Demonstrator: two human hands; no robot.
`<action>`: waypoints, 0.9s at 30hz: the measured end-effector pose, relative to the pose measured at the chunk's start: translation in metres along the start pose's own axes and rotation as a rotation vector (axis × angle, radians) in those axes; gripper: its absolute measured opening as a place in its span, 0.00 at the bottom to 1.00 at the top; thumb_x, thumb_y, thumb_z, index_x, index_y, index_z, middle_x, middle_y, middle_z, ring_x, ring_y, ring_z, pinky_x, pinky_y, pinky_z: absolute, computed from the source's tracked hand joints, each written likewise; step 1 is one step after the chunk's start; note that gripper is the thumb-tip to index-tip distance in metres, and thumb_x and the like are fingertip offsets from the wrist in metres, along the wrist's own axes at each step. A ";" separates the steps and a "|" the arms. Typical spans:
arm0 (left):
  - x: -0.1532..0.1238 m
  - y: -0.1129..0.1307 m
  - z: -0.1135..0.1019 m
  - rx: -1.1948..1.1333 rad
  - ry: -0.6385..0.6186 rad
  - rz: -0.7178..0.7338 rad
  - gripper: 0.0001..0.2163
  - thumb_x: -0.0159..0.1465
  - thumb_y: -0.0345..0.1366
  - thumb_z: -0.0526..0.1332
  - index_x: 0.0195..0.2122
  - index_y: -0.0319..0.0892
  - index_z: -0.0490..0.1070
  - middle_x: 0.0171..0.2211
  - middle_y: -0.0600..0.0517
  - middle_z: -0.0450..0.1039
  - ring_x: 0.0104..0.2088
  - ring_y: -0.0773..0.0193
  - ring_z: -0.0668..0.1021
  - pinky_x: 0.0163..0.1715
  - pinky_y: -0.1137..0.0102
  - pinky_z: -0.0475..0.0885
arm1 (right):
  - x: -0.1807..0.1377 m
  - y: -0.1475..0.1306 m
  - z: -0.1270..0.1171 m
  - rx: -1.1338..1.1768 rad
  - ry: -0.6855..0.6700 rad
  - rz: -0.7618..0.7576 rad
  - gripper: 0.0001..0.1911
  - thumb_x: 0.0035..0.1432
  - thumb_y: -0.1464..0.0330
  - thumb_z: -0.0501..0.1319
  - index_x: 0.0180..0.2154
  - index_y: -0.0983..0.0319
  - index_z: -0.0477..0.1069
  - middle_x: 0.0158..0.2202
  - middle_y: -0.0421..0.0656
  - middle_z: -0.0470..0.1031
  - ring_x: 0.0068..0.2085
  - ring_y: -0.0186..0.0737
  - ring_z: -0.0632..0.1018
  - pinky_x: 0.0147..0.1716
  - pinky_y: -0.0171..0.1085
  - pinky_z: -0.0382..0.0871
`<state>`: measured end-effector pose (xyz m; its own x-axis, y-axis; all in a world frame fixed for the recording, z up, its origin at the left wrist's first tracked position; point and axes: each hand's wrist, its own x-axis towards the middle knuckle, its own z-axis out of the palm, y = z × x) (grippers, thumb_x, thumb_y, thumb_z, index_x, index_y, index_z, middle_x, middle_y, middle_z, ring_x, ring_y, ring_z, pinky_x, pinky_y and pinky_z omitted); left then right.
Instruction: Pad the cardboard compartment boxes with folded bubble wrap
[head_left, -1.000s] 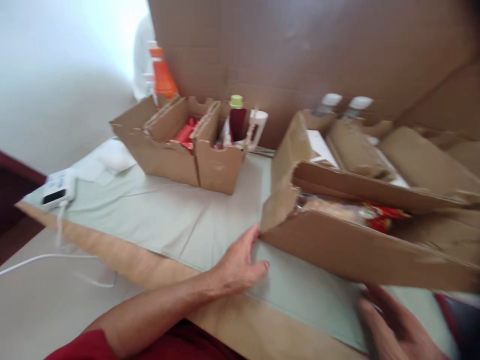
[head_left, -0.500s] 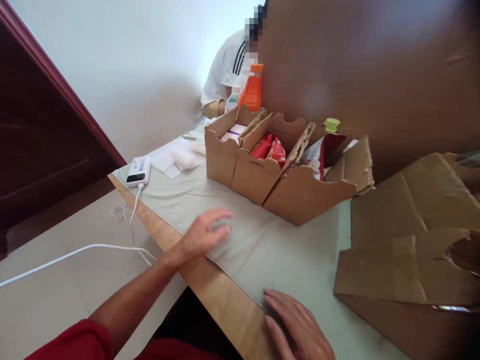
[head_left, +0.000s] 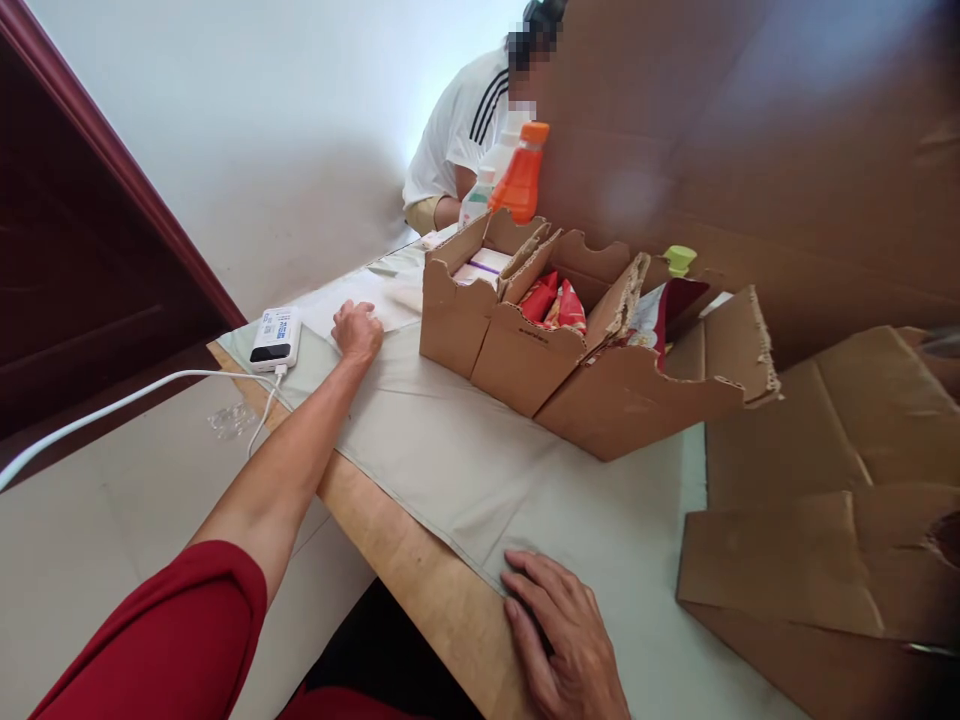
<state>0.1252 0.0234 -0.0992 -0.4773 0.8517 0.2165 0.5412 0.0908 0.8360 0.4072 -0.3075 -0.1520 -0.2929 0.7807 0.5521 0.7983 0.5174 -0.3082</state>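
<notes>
My left hand (head_left: pixel 358 330) reaches out over the table to a thin white sheet (head_left: pixel 319 306), its fingers bent down onto it. The fingertips are partly hidden beneath the knuckles. A white power bank (head_left: pixel 274 338) with a cable plugged in lies just left of that hand. My right hand (head_left: pixel 566 635) rests open on the cloth near the table's front edge, fingers slightly curved and holding nothing. Right of my left hand stands a cardboard organizer (head_left: pixel 510 365) with three bins. They hold small white boxes (head_left: pixel 480 268), red snack packets (head_left: pixel 553 302) and a dark red and white pouch (head_left: pixel 660 315).
An orange bottle (head_left: pixel 519 180) and a clear bottle (head_left: pixel 475 198) stand behind the organizer. A yellow-green cap (head_left: pixel 680 260) shows behind the right bin. Another cardboard box (head_left: pixel 795 550) occupies the right side. A person in a white shirt (head_left: pixel 465 110) sits beyond. A white cable (head_left: pixel 150 388) hangs at left.
My left hand has moved forward and left, from the bare cloth to the white sheet. My right hand stays by the table edge, and the view has shifted a little.
</notes>
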 end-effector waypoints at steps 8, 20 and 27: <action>-0.107 0.007 -0.062 -0.434 0.061 0.103 0.15 0.65 0.38 0.58 0.50 0.43 0.77 0.52 0.48 0.79 0.56 0.55 0.79 0.59 0.60 0.73 | -0.009 -0.002 -0.008 0.129 0.013 0.146 0.15 0.66 0.71 0.60 0.53 0.57 0.75 0.54 0.46 0.81 0.52 0.46 0.81 0.47 0.43 0.76; -0.313 0.045 -0.052 -1.099 -0.943 -0.729 0.10 0.62 0.38 0.69 0.42 0.41 0.80 0.42 0.47 0.83 0.46 0.55 0.83 0.49 0.63 0.78 | -0.016 -0.036 -0.050 0.995 0.264 1.143 0.29 0.56 0.51 0.70 0.53 0.59 0.70 0.44 0.46 0.82 0.41 0.43 0.82 0.41 0.39 0.77; -0.296 0.041 -0.074 -0.624 -0.750 0.141 0.15 0.68 0.39 0.63 0.56 0.52 0.74 0.60 0.48 0.75 0.64 0.51 0.73 0.64 0.53 0.68 | -0.036 -0.005 -0.118 0.577 -0.035 0.927 0.11 0.63 0.60 0.62 0.41 0.59 0.78 0.34 0.40 0.81 0.33 0.37 0.79 0.31 0.33 0.71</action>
<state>0.2379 -0.2629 -0.0915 0.2428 0.9601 0.1388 -0.0058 -0.1417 0.9899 0.4759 -0.3792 -0.0792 0.2731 0.9566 -0.1018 0.3523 -0.1979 -0.9147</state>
